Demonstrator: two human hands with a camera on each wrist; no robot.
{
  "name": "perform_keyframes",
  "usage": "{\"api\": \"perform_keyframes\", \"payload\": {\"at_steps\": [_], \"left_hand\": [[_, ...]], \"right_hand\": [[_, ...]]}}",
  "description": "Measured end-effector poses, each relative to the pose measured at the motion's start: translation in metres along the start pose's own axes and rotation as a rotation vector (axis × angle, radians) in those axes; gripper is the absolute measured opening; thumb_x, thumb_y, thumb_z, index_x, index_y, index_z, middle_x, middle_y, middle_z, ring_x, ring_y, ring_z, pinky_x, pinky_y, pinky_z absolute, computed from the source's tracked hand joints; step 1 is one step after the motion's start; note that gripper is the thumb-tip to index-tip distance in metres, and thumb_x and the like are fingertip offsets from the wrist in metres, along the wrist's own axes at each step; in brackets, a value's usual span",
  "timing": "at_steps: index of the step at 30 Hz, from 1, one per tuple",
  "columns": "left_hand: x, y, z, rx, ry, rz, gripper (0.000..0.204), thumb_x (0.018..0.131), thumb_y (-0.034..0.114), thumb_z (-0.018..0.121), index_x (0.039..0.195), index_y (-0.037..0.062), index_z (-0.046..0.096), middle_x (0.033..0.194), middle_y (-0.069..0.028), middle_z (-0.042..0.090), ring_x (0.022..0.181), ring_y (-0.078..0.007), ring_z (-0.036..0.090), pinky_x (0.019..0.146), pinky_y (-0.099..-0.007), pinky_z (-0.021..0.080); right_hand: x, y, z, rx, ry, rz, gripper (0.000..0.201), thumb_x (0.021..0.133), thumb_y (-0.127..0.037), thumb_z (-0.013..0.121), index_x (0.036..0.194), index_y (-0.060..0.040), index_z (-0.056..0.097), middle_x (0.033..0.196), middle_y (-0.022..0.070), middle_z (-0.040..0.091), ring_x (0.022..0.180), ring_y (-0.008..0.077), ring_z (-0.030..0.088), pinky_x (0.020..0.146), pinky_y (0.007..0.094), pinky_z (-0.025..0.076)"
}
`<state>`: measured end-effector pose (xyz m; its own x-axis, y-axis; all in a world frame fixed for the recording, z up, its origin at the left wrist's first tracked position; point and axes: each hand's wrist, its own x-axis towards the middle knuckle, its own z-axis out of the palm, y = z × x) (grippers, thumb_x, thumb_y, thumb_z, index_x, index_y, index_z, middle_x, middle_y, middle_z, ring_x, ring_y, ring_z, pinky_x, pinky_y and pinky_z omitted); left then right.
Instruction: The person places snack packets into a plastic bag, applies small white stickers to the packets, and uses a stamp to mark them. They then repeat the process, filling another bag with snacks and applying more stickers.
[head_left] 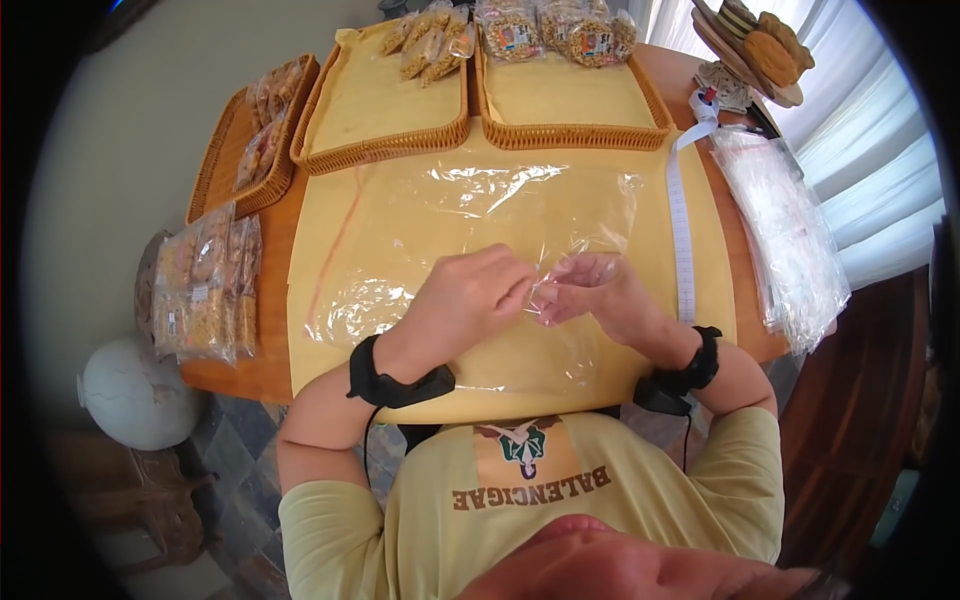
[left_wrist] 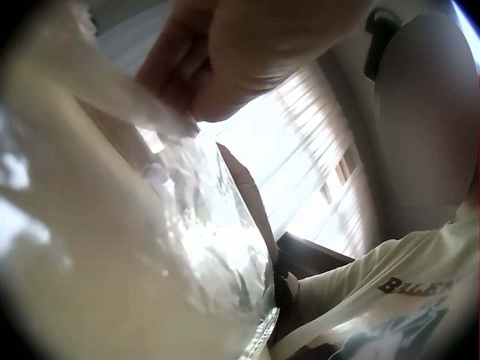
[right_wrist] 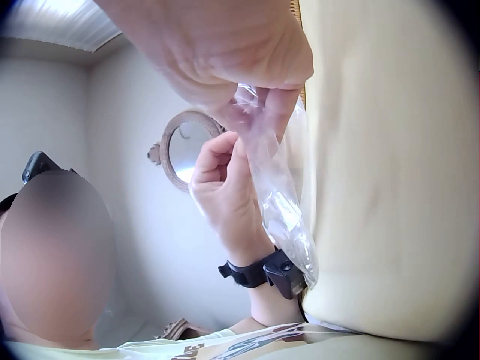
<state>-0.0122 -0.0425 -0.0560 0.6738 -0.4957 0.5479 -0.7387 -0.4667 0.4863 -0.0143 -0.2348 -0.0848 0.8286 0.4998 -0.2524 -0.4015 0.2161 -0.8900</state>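
A large, flat clear plastic bag [head_left: 375, 300] lies over the yellow mat [head_left: 705, 260] in front of the person. Its near-right part rises to both hands, which meet at one edge. The left hand [head_left: 460, 300] pinches the film between thumb and curled fingers. Just beside it, the right hand [head_left: 605, 295] holds the same edge between thumb and fingertips. In the right wrist view, crumpled film [right_wrist: 285, 214] hangs from the right fingers, with the left hand [right_wrist: 229, 195] close behind. The left wrist view has shiny film [left_wrist: 217, 240] below the left hand [left_wrist: 255, 60].
Wicker trays [head_left: 400, 140] line the far side, holding bagged snacks [head_left: 595, 40]. More snack packs [head_left: 210, 290] lie at the table's left edge. A white tape measure [head_left: 682, 220] runs down the mat's right side, near a stack of clear bags [head_left: 785, 240]. Hats [head_left: 755, 50] stand far right.
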Motion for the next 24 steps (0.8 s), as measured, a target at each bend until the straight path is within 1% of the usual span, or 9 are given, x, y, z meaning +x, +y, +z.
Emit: {"api": "perform_keyframes", "payload": {"at_steps": [1, 3, 7, 12, 13, 15, 18, 22, 24], "left_hand": [[0.001, -0.004, -0.002, 0.000, 0.002, 0.000, 0.009, 0.068, -0.002, 0.063, 0.075, 0.0022, 0.058, 0.064, -0.0082, 0.053, 0.052, -0.0203, 0.054, 0.047, -0.0272, 0.043], [0.002, -0.013, -0.008, -0.039, -0.063, -0.120, 0.010, 0.070, -0.002, 0.063, 0.078, 0.0010, 0.059, 0.066, -0.0086, 0.055, 0.052, -0.0189, 0.053, 0.048, -0.0253, 0.043], [0.003, -0.007, -0.008, -0.100, -0.024, -0.119, 0.009, 0.072, -0.001, 0.063, 0.081, 0.0002, 0.060, 0.068, -0.0078, 0.057, 0.053, -0.0154, 0.054, 0.050, -0.0239, 0.044], [0.004, -0.003, -0.010, -0.308, -0.099, -0.388, 0.014, 0.075, 0.002, 0.064, 0.088, 0.0008, 0.059, 0.070, -0.0061, 0.059, 0.056, -0.0101, 0.055, 0.053, -0.0213, 0.044], [0.004, -0.002, -0.010, -0.308, -0.097, -0.387, 0.014, 0.075, 0.002, 0.064, 0.088, 0.0008, 0.059, 0.070, -0.0061, 0.059, 0.056, -0.0101, 0.055, 0.053, -0.0213, 0.044], [0.004, -0.001, -0.008, -0.322, -0.186, -0.435, 0.017, 0.075, 0.005, 0.064, 0.089, 0.0021, 0.056, 0.071, -0.0096, 0.060, 0.058, -0.0195, 0.058, 0.054, -0.0269, 0.046], [0.003, -0.002, -0.006, -0.271, -0.139, -0.337, 0.016, 0.075, 0.006, 0.063, 0.089, 0.0027, 0.055, 0.072, -0.0097, 0.060, 0.061, -0.0203, 0.060, 0.055, -0.0270, 0.047], [0.002, 0.003, -0.004, -0.243, -0.159, -0.294, 0.015, 0.076, 0.007, 0.062, 0.088, 0.0036, 0.055, 0.072, -0.0094, 0.060, 0.062, -0.0208, 0.060, 0.055, -0.0278, 0.047], [0.000, 0.003, -0.002, -0.199, -0.145, -0.253, 0.015, 0.076, 0.007, 0.062, 0.089, 0.0043, 0.054, 0.072, -0.0096, 0.061, 0.062, -0.0215, 0.061, 0.056, -0.0282, 0.047]], "right_hand": [[-0.001, -0.002, 0.001, -0.002, -0.001, 0.000, 0.010, 0.081, -0.007, 0.062, 0.089, -0.0018, 0.059, 0.081, 0.0104, 0.064, 0.072, 0.0186, 0.063, 0.064, 0.0285, 0.053], [-0.002, -0.006, 0.003, -0.063, -0.017, 0.028, 0.013, 0.082, -0.007, 0.061, 0.092, -0.0006, 0.058, 0.083, 0.0100, 0.064, 0.073, 0.0184, 0.063, 0.065, 0.0282, 0.053], [0.001, -0.002, 0.000, -0.094, 0.004, -0.006, 0.019, 0.085, -0.010, 0.058, 0.100, 0.0010, 0.056, 0.086, 0.0109, 0.063, 0.075, 0.0164, 0.063, 0.066, 0.0265, 0.052], [0.000, -0.006, 0.001, -0.086, -0.018, -0.043, 0.020, 0.086, -0.011, 0.054, 0.102, 0.0006, 0.057, 0.085, 0.0084, 0.062, 0.076, 0.0152, 0.062, 0.069, 0.0272, 0.052], [0.001, -0.006, -0.001, -0.088, -0.018, -0.043, 0.020, 0.086, -0.011, 0.054, 0.102, 0.0006, 0.057, 0.085, 0.0084, 0.062, 0.076, 0.0152, 0.062, 0.069, 0.0272, 0.052], [0.003, -0.003, -0.006, -0.161, -0.069, -0.012, 0.021, 0.087, -0.015, 0.053, 0.102, -0.0009, 0.058, 0.086, 0.0069, 0.062, 0.077, 0.0137, 0.061, 0.070, 0.0265, 0.051], [0.001, -0.003, -0.001, -0.108, -0.041, -0.036, 0.021, 0.088, -0.019, 0.052, 0.100, -0.0023, 0.059, 0.086, 0.0061, 0.062, 0.077, 0.0122, 0.060, 0.070, 0.0252, 0.049], [0.004, -0.006, -0.002, -0.134, -0.013, -0.032, 0.021, 0.087, -0.019, 0.054, 0.097, -0.0018, 0.060, 0.084, 0.0056, 0.062, 0.075, 0.0109, 0.059, 0.069, 0.0242, 0.049], [0.006, -0.003, -0.004, -0.237, 0.002, -0.084, 0.020, 0.088, -0.018, 0.054, 0.093, -0.0003, 0.061, 0.083, 0.0051, 0.063, 0.073, 0.0098, 0.059, 0.069, 0.0237, 0.049]]}}
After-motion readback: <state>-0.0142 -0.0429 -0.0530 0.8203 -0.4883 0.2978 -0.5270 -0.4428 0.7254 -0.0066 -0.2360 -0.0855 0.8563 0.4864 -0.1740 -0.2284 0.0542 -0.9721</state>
